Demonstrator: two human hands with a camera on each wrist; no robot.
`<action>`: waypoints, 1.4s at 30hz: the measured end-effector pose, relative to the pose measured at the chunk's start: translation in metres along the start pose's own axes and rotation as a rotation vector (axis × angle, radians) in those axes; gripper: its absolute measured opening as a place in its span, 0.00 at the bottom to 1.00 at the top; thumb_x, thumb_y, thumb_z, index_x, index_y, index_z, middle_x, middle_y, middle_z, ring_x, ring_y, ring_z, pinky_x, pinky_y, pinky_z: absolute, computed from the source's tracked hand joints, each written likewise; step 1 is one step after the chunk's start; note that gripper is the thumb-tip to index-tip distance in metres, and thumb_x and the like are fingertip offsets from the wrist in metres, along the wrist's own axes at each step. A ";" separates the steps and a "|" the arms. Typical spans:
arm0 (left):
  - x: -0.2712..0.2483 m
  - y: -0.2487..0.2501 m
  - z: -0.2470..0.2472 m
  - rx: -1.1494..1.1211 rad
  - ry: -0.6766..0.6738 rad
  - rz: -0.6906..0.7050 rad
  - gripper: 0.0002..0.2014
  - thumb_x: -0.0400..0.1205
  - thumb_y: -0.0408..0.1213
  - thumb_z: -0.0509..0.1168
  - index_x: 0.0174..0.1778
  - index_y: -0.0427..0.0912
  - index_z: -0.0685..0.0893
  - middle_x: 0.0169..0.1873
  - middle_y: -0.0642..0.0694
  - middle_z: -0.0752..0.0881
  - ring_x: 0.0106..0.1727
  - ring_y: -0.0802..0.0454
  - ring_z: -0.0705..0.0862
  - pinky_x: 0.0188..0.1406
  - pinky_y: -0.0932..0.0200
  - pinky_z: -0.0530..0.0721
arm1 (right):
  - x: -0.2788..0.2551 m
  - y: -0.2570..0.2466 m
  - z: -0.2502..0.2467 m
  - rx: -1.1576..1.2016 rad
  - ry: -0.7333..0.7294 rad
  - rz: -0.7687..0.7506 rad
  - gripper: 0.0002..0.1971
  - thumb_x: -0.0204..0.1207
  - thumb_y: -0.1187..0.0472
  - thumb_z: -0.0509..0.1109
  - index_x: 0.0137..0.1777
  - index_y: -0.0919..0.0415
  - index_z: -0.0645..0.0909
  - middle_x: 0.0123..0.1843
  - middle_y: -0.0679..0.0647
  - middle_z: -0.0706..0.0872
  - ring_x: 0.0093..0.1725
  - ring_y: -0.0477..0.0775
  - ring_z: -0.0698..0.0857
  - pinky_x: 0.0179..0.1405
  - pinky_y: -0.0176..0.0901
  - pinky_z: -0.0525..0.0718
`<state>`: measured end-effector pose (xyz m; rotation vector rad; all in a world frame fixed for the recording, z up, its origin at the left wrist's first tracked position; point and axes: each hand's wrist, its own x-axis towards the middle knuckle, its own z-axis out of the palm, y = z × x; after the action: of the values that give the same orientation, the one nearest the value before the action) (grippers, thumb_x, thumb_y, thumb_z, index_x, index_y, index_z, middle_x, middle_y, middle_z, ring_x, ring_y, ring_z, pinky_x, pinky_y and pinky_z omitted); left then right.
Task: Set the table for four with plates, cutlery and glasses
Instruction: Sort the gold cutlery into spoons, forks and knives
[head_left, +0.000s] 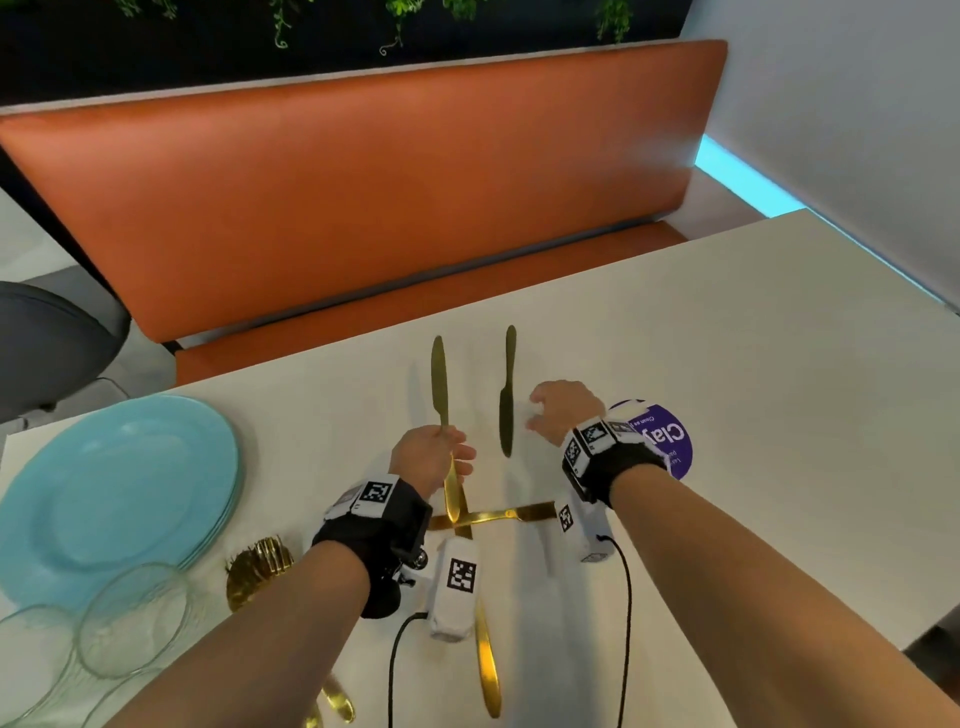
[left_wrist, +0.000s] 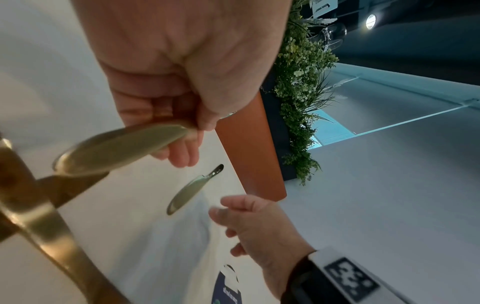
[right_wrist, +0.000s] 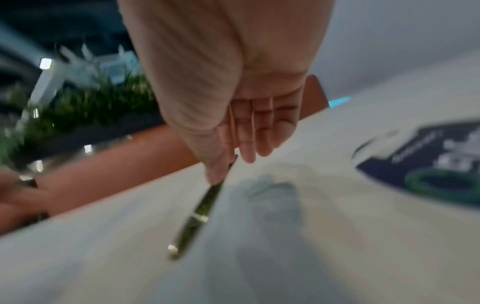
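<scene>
Lying nearest the person on the white table (head_left: 727, 322), several gold pieces of cutlery (head_left: 488, 670) are scattered below the forearms, and a cluster of gold forks (head_left: 260, 564) rests just beside a stack of clear glasses (head_left: 130, 618) at the lower left. Two more gold pieces (head_left: 493, 517) lie crossed between the wrists. A stack of light blue plates (head_left: 114, 493) sits at the left edge of the table, touching or nearly touching the glasses. The left hand (head_left: 428, 457) is closed around the middle of a gold knife (head_left: 440, 384), fingers and thumb curled about the handle; the blade points away from the person and the handle end projects back toward the wrist. In the left wrist view the same knife (left_wrist: 116, 148) is gripped under the curled fingers (left_wrist: 182, 156). A second knife (head_left: 507, 395) lies flat on the table just to the right of the first, roughly parallel to it, blade end toward the person. The right hand (head_left: 563, 410) hovers just beside this second knife with fingers loosely bent and holding nothing; the right wrist view is blurred but shows the fingers (right_wrist: 259, 133) relaxed over the knife (right_wrist: 197, 216). A round purple sticker (head_left: 670, 441) lies on the table under the right wrist. Beyond the table stands an orange bench (head_left: 363, 197), with green plants (head_left: 405, 15) hanging above it.
</scene>
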<state>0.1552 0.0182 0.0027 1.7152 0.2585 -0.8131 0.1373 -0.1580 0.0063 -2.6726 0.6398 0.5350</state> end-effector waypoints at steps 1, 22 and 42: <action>0.003 -0.001 -0.002 0.001 0.015 -0.002 0.10 0.85 0.34 0.57 0.52 0.34 0.81 0.35 0.42 0.86 0.33 0.49 0.83 0.34 0.61 0.81 | 0.009 0.004 -0.002 -0.120 -0.008 -0.001 0.21 0.80 0.60 0.63 0.74 0.56 0.71 0.73 0.55 0.75 0.73 0.57 0.73 0.70 0.50 0.73; 0.030 -0.003 -0.013 0.052 0.075 0.010 0.13 0.87 0.34 0.52 0.60 0.37 0.79 0.35 0.47 0.83 0.32 0.53 0.78 0.33 0.64 0.79 | 0.061 0.003 -0.009 -0.764 -0.167 -0.440 0.14 0.83 0.64 0.55 0.62 0.62 0.81 0.60 0.59 0.82 0.58 0.58 0.83 0.53 0.45 0.82; -0.016 -0.002 -0.005 -0.022 -0.097 -0.008 0.09 0.86 0.33 0.56 0.43 0.37 0.78 0.35 0.42 0.83 0.33 0.48 0.82 0.35 0.59 0.82 | -0.041 -0.023 0.002 0.711 -0.147 0.041 0.08 0.75 0.62 0.68 0.43 0.66 0.87 0.40 0.54 0.87 0.27 0.48 0.76 0.26 0.35 0.72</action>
<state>0.1440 0.0269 0.0113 1.6498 0.2083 -0.8935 0.1146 -0.1232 0.0280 -1.9406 0.6837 0.4079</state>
